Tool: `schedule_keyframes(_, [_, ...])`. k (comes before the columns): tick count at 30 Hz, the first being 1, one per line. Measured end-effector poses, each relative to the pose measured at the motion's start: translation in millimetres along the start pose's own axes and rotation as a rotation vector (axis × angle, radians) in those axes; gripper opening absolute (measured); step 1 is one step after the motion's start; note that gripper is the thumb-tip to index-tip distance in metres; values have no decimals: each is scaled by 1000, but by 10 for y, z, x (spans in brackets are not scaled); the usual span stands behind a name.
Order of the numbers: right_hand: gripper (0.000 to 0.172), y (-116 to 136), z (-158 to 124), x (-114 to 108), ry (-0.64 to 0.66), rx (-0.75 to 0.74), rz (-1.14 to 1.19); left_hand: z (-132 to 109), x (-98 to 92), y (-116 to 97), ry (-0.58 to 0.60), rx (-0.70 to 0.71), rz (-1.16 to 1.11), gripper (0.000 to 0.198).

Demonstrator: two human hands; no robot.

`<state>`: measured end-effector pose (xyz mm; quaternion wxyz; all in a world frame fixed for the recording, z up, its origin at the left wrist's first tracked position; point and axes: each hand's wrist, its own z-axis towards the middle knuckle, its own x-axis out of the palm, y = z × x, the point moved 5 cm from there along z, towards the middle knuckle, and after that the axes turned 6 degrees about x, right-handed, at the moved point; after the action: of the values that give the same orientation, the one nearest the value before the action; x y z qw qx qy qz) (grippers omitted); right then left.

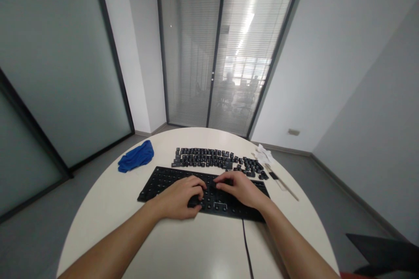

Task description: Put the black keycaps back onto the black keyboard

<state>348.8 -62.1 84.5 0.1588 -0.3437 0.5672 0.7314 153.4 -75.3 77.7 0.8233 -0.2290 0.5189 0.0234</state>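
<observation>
Head cam: L hand half-curled on kbd

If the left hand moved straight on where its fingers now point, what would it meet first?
The left hand would probably meet the right hand first, facing it across a small gap over the keyboard; from one view, relative height is unclear.

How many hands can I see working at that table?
2. The left hand is at the middle of the black keyboard; the right hand is over its right part. No other hand shows.
</observation>
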Motion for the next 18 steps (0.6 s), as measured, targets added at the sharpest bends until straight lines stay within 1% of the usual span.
schedule_keyframes(4, [25, 31, -37, 146, 184, 75, 131, -12, -22, -7, -4, -6, -5, 18])
schedule_keyframes(7, [27, 37, -41, 216, 267, 92, 188, -15, -27, -18, 5, -5, 6, 17])
schedule_keyframes(12, [29, 76, -48, 246, 291, 121, 208, -10, -34, -32, 7, -8, 10, 17])
schedule_keyframes(18, [26, 70, -57, 274, 264, 83, 82, -6, -43, -40, 0, -14, 11, 16])
